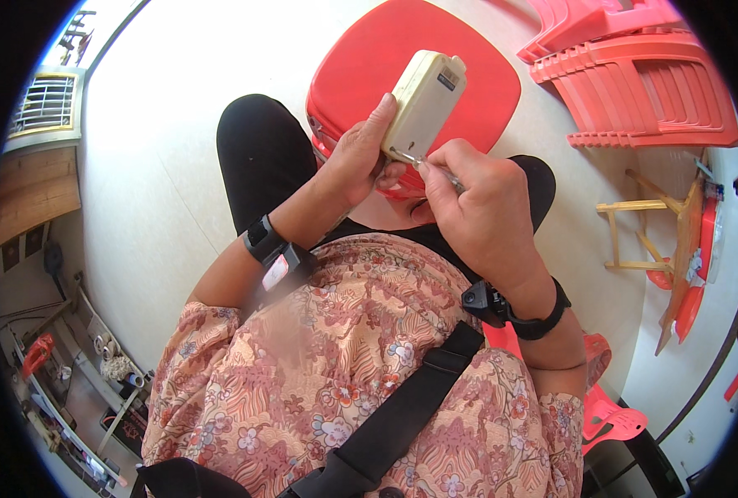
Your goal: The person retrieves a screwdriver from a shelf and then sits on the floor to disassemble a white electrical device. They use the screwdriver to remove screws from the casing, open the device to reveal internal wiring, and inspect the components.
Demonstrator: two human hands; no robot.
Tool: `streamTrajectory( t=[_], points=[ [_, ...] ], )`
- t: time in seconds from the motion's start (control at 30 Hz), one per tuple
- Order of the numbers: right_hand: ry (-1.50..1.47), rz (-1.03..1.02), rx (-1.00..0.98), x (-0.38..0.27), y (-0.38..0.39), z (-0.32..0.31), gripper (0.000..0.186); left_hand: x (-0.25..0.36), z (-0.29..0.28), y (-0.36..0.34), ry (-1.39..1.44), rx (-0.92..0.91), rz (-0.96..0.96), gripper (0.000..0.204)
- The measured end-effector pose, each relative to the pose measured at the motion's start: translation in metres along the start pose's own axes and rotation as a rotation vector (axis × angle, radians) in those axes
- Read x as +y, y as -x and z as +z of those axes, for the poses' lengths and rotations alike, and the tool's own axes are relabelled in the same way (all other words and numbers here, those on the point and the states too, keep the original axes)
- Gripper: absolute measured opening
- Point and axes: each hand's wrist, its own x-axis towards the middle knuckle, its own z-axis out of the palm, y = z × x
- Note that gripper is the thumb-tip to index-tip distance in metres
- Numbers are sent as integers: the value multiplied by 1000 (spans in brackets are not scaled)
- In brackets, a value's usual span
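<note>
A cream plastic device (427,100), oblong with a dark label near its top, is tilted over a red square stool (344,66). My left hand (360,153) grips it along the left side, thumb on the edge. My right hand (481,199) is closed on a slim metal tool (412,158), whose end meets the lower face of the device. The tool's tip is too small to make out clearly.
Stacked red plastic stools (634,91) stand at upper right, with a wooden stool (672,274) on its side below them. At left are a wooden board (37,187), a wire-grilled appliance (45,104) and assorted clutter. My black-clad knees flank the red stool.
</note>
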Motion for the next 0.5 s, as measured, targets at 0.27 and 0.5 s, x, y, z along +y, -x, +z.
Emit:
streamTrajectory(
  t=[0.27, 0.5],
  points=[
    [-257, 139, 8, 5, 0, 2, 17, 1, -3, -2, -66, 37, 102, 63],
    [-240, 102, 27, 6, 4, 11, 16, -5, -4, -4, -74, 73, 182, 63]
  ],
)
